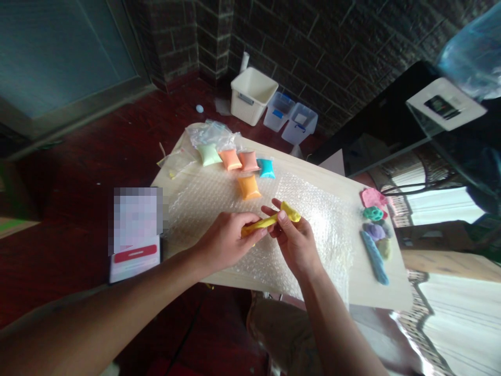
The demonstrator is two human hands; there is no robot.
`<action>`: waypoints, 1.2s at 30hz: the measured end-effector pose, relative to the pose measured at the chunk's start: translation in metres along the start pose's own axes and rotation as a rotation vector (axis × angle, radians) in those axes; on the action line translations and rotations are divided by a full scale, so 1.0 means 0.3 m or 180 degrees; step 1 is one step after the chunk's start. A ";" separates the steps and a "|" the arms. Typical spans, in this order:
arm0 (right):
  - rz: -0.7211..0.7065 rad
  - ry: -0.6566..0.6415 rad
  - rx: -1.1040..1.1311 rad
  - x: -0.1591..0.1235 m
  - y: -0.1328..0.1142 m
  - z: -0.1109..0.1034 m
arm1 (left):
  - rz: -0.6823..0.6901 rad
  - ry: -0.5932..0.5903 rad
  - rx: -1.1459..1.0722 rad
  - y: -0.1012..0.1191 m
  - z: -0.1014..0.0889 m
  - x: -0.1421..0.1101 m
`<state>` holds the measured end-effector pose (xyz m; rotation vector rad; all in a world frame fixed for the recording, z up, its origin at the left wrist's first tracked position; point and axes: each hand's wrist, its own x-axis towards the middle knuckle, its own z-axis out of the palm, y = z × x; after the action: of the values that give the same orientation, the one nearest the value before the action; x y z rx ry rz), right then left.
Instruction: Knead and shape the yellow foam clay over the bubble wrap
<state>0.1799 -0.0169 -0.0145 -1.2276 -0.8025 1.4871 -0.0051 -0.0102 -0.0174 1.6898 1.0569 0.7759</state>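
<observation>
A long strip of yellow modelling clay [266,223] stretches between my two hands above the bubble wrap. My left hand [229,237] is closed around its left end. With thumb and fingers, my right hand [295,237] pinches the thicker right end, which bulges out past the thumb. Just beyond my hands lies an orange clay packet [249,187]. Behind it is a row of packets: pale green [209,154], light orange [230,160], salmon [249,161] and blue [266,168].
Bubble wrap [313,209] covers much of the table [376,297]. Pink clay [373,197], green clay [372,213], purple clay [374,231] and a blue clay roll [374,258] lie at right. A tablet-like screen [135,261] stands at left. Bins [252,99] sit on the floor behind.
</observation>
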 end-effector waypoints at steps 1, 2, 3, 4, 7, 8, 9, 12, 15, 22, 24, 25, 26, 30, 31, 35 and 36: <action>0.0004 -0.0012 0.0003 0.000 0.003 0.002 | -0.0008 0.0024 -0.0028 0.001 -0.003 0.002; -0.0016 -0.0030 -0.0015 0.000 0.007 0.004 | -0.0023 0.0032 -0.0051 0.002 -0.004 0.004; -0.0055 -0.0046 -0.0041 0.001 0.009 0.005 | -0.0037 0.0023 -0.0071 0.003 -0.005 0.005; -0.0098 -0.0060 -0.0066 0.001 0.010 0.006 | -0.0048 -0.0002 -0.0081 0.003 -0.005 0.006; -0.0177 -0.0088 -0.0097 0.003 0.009 0.006 | -0.0049 -0.0065 -0.0075 0.000 0.001 0.006; -0.0182 -0.0097 -0.0089 0.003 0.007 0.006 | -0.0057 -0.0059 -0.0084 -0.002 0.004 0.006; -0.0175 -0.0105 -0.0071 0.003 0.004 0.005 | -0.0079 -0.0042 -0.0108 -0.005 0.007 0.006; -0.0107 -0.0131 0.0019 0.001 -0.004 0.004 | -0.0190 -0.0078 -0.0284 -0.018 0.010 0.007; -0.0026 -0.0145 0.0106 0.001 -0.009 0.003 | -0.0233 -0.0263 -0.0411 -0.023 0.004 0.009; 0.0023 -0.0121 0.0242 0.003 -0.009 -0.002 | -0.0132 -0.0176 -0.0146 -0.002 0.003 0.002; 0.0041 -0.0133 0.0266 0.002 -0.011 -0.002 | -0.0148 -0.0193 -0.0415 -0.005 0.009 0.000; 0.0031 -0.0135 0.0284 0.002 -0.013 -0.002 | -0.0158 -0.0211 -0.0523 -0.007 0.011 0.001; 0.0015 -0.0132 0.0309 0.001 -0.015 -0.001 | -0.0161 -0.0221 -0.0590 -0.010 0.012 0.002; 0.0021 -0.0163 0.0426 -0.005 -0.017 0.005 | -0.0106 -0.0201 -0.0485 -0.017 0.008 0.007; 0.0078 -0.0204 0.0420 -0.006 -0.015 0.007 | -0.0077 -0.0191 -0.0465 -0.018 0.007 0.008; 0.0299 -0.0391 0.0241 -0.006 0.000 0.012 | -0.0132 -0.0153 -0.0577 -0.027 0.019 0.006; 0.0292 -0.0401 0.0216 -0.004 0.003 0.012 | -0.0194 -0.0116 -0.0733 -0.030 0.026 0.006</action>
<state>0.1762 -0.0181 -0.0139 -1.1421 -0.7806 1.6663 -0.0003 -0.0101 -0.0283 1.4648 0.9511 0.7930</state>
